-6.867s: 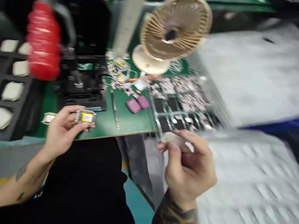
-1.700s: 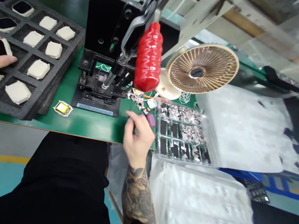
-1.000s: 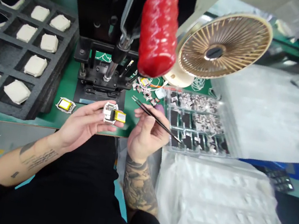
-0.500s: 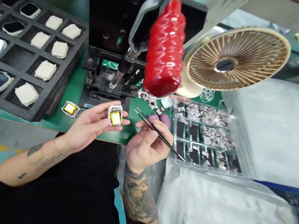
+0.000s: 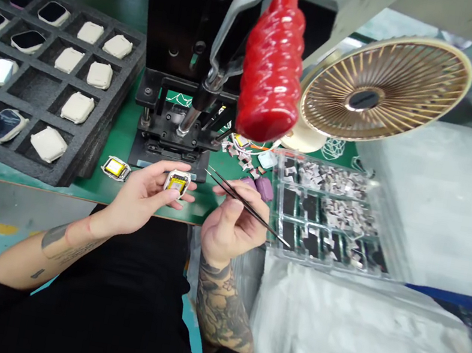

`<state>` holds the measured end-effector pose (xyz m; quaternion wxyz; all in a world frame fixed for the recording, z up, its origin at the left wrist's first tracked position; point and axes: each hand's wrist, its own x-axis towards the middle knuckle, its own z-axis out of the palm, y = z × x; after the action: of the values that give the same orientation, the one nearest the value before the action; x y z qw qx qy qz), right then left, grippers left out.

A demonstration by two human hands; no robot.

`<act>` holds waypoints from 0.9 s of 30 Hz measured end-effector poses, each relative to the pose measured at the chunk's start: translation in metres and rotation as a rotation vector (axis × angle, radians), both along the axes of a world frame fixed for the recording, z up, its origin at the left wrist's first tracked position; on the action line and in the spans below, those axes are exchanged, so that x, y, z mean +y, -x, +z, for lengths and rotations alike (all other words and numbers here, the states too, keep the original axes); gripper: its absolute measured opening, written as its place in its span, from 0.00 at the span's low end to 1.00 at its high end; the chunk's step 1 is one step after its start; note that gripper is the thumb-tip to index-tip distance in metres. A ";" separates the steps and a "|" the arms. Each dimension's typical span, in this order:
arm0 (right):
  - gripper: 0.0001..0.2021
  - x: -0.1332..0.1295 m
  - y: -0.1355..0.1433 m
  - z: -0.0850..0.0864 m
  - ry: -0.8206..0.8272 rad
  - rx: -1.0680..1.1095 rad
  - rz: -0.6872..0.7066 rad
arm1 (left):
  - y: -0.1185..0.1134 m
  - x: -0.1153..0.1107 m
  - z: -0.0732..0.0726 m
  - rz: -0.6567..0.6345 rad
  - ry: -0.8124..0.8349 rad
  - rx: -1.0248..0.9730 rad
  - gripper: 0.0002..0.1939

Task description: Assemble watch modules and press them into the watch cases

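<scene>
My left hand [image 5: 141, 196] holds an open watch case [image 5: 177, 184] between thumb and fingers, its yellow-edged inside facing up. Black tweezers [image 5: 249, 206] are gripped in my right hand [image 5: 234, 222], their tips pointing up and left, a little to the right of the case and apart from it. A second open case [image 5: 115, 168] with a yellow part lies on the green table [image 5: 123, 196], left of my left hand. Just beyond my hands stands a black press [image 5: 174, 135] with a red ribbed handle [image 5: 273, 67].
A dark foam tray [image 5: 34, 89] of watch cases lies at the left. On the right are a clear compartment tray [image 5: 278, 208] with small parts, a round fan [image 5: 386, 90] and plastic-wrapped stacks [image 5: 462, 210]. Purple pieces [image 5: 265, 189] lie behind my right hand.
The watch case in my left hand has tilted and shifted slightly left. The tweezer tips have come a little closer to it. The whole view has shifted a little.
</scene>
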<state>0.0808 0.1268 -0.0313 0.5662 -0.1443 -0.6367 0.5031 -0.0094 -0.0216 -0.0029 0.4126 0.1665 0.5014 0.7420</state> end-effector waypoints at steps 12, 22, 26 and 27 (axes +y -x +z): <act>0.06 -0.018 -0.008 0.003 -0.131 -0.113 0.172 | -0.009 0.006 -0.003 0.122 0.015 0.092 0.22; 0.04 -0.010 -0.013 0.004 0.163 -0.205 0.343 | -0.013 0.004 -0.008 0.115 0.043 0.194 0.22; 0.07 -0.005 -0.016 0.003 0.219 -0.188 0.416 | -0.014 0.005 -0.010 0.142 0.038 0.182 0.22; 0.06 -0.006 -0.015 0.002 0.200 -0.166 0.375 | -0.015 0.005 -0.010 0.148 0.044 0.179 0.23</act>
<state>0.0962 0.1207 -0.0295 0.3915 -0.1197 -0.6437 0.6465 0.0055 -0.0162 -0.0127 0.3138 0.1855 0.5634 0.7414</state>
